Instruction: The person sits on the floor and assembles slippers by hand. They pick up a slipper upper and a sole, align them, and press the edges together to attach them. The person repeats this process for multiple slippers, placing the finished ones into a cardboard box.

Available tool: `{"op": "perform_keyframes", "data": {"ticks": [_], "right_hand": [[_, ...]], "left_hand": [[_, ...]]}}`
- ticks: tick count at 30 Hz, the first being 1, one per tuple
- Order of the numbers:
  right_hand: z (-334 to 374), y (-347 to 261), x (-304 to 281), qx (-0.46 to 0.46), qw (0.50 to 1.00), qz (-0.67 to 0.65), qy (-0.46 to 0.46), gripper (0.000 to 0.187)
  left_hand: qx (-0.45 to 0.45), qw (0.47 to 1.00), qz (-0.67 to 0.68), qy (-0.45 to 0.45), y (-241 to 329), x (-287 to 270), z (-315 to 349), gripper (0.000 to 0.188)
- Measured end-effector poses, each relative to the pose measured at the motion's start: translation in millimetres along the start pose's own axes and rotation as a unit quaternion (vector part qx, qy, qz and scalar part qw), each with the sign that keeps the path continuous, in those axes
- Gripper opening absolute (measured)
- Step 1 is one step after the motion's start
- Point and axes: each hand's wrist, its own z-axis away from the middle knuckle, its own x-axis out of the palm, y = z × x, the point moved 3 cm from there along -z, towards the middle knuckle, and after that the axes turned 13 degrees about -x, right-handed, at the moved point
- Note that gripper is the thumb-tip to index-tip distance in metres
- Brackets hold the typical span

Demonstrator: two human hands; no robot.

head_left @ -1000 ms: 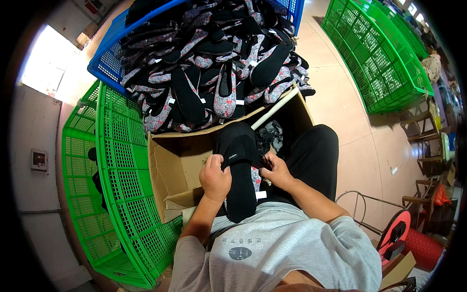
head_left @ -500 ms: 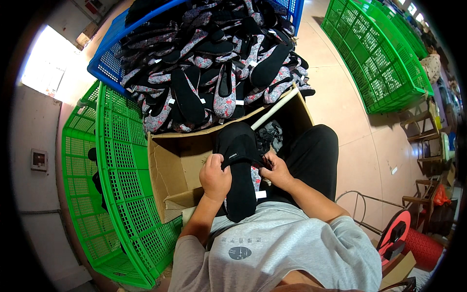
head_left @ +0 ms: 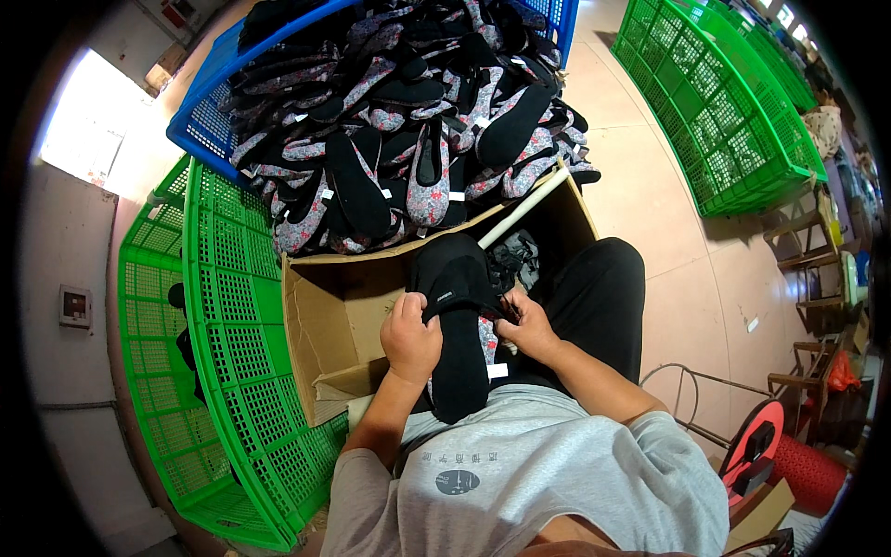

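A cloth slipper (head_left: 461, 367) lies over my lap, its black sole facing up. Along its right side shows a grey and red patterned upper (head_left: 487, 342), with a small white tag (head_left: 498, 370) sticking out. My left hand (head_left: 411, 336) is closed at the slipper's left edge, thumb bent inward. On the other edge, my right hand (head_left: 527, 327) pinches black fabric, its fingertips partly hidden. A black fold with a small label (head_left: 447, 299) crosses above the sole; whether it belongs to the slipper or to my trousers, I cannot tell.
Just ahead, a blue crate (head_left: 200, 121) is heaped with similar slippers (head_left: 429, 176). A cardboard box (head_left: 320, 306) with a white tube (head_left: 524, 206) across it stands before my knees. Green crates (head_left: 246, 343) flank my left; another green crate (head_left: 705, 111) stands far right.
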Motion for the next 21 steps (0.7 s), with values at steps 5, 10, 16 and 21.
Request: {"op": "perform_keyframes", "data": {"ticks": [5, 10, 16, 21], "right_hand": [[-1, -15, -1, 0.006, 1.0, 0.024, -0.004, 0.019], [-1, -15, -2, 0.01, 1.0, 0.02, -0.002, 0.019], [-1, -13, -2, 0.003, 0.999, 0.037, 0.001, 0.02], [0, -7, -2, -0.001, 0.999, 0.032, 0.005, 0.02]], "left_hand": [[0.001, 1.0, -0.007, 0.001, 0, -1, 0, 0.025], [0.001, 1.0, -0.006, 0.001, -1, -1, 0, 0.025], [0.0, 1.0, 0.0, 0.005, 2, -1, -1, 0.023], [0.0, 1.0, 0.0, 0.005, 1, 0, -1, 0.023]]}}
